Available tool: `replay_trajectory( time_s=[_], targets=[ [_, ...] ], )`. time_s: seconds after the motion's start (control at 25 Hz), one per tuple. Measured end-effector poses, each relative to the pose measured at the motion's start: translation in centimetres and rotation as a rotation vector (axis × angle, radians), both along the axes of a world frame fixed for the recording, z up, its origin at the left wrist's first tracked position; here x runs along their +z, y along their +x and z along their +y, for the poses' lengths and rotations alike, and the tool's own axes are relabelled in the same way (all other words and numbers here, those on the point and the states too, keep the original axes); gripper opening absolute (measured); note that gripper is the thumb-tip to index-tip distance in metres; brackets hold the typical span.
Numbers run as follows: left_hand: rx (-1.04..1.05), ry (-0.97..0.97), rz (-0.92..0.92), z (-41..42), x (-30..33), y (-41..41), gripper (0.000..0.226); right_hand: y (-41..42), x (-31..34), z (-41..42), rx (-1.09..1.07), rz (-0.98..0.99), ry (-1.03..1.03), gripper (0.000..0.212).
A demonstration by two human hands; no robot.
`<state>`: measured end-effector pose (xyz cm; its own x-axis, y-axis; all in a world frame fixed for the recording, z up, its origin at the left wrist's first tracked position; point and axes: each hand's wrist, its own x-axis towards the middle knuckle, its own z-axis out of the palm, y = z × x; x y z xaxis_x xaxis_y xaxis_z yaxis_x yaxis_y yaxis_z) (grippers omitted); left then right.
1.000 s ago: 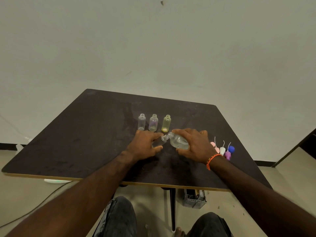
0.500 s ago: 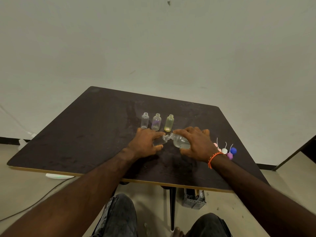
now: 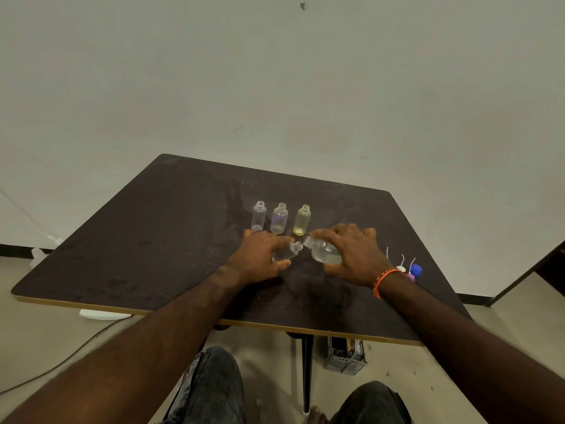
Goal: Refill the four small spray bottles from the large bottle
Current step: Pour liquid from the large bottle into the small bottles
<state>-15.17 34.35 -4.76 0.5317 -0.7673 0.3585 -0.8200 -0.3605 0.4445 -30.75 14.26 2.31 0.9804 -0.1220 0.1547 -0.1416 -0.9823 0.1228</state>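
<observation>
My right hand (image 3: 351, 254) grips the large clear bottle (image 3: 323, 251), tipped to the left with its open neck against the mouth of a small clear bottle (image 3: 287, 252). My left hand (image 3: 260, 258) holds that small bottle tilted toward the large one, low over the dark table (image 3: 153, 240). Behind my hands three uncapped small bottles stand in a row: a clear one (image 3: 258, 216), a purple-tinted one (image 3: 279, 218) and a yellow-tinted one (image 3: 302, 220).
Several spray caps with thin tubes, white (image 3: 401, 268), pink and blue (image 3: 416, 269), lie on the table just right of my right wrist. Under the table stand its leg (image 3: 307, 371) and a grey basket (image 3: 345, 358). A cable runs over the floor at left.
The small bottle in my left hand has tilted further toward the large bottle, and the two necks now meet. The view has shifted slightly.
</observation>
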Motion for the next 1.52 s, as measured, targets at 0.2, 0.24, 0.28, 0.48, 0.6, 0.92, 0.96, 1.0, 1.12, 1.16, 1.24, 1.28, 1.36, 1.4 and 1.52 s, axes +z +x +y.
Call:
replay_trajectory(
  time_s=[0.2,0.24,0.28,0.48,0.6,0.92,0.96,1.0,1.12,1.16,1.24,1.28,1.36,1.4,1.52],
  targets=[
    [-0.004,-0.008,0.006,0.09,0.16,-0.10,0.050,0.05,0.43,-0.05,-0.004,0.003,-0.014,0.072],
    [-0.005,-0.005,0.004,0.10,0.15,-0.13,0.050,0.03,0.45,-0.04,-0.003,0.008,-0.014,0.072],
    [-0.005,-0.003,0.001,0.09,0.13,-0.14,0.051,0.01,0.44,-0.04,-0.002,0.011,-0.013,0.072],
    [-0.003,0.009,0.015,0.03,0.24,-0.17,0.052,-0.10,0.50,-0.11,-0.004,0.013,-0.018,0.071],
    [-0.013,0.004,0.010,-0.01,0.20,-0.18,0.049,-0.10,0.60,-0.17,-0.004,0.018,-0.022,0.071],
    [-0.028,0.000,0.013,-0.46,0.19,-0.19,0.045,-0.24,0.63,-0.51,-0.006,0.032,-0.051,0.072],
    [-0.031,0.000,0.014,-0.51,0.17,-0.21,0.045,-0.26,0.62,-0.51,-0.005,0.033,-0.051,0.072],
    [-0.030,0.000,0.015,-0.58,0.13,-0.22,0.047,-0.26,0.64,-0.51,-0.004,0.034,-0.049,0.072],
    [-0.034,-0.006,0.014,-0.73,-0.01,-0.20,0.046,-0.31,0.66,-0.54,-0.006,0.041,-0.054,0.073],
    [-0.036,-0.009,0.011,-0.76,-0.04,-0.20,0.045,-0.36,0.68,-0.57,-0.007,0.042,-0.055,0.073],
    [-0.035,-0.006,0.015,-0.73,-0.06,-0.20,0.044,-0.40,0.73,-0.63,-0.003,0.044,-0.055,0.073],
    [-0.036,-0.004,0.016,-0.70,-0.10,-0.18,0.043,-0.41,0.79,-0.65,-0.001,0.045,-0.057,0.073],
    [-0.040,-0.004,0.016,-0.73,-0.20,-0.10,0.040,-0.37,0.93,-0.63,0.003,0.045,-0.061,0.073],
    [-0.045,-0.007,0.016,-0.73,-0.22,-0.08,0.038,-0.34,1.00,-0.60,0.003,0.045,-0.063,0.072],
    [-0.054,-0.015,0.010,-0.79,-0.31,0.00,0.036,-0.27,1.08,-0.59,0.001,0.043,-0.068,0.072]
  ],
)
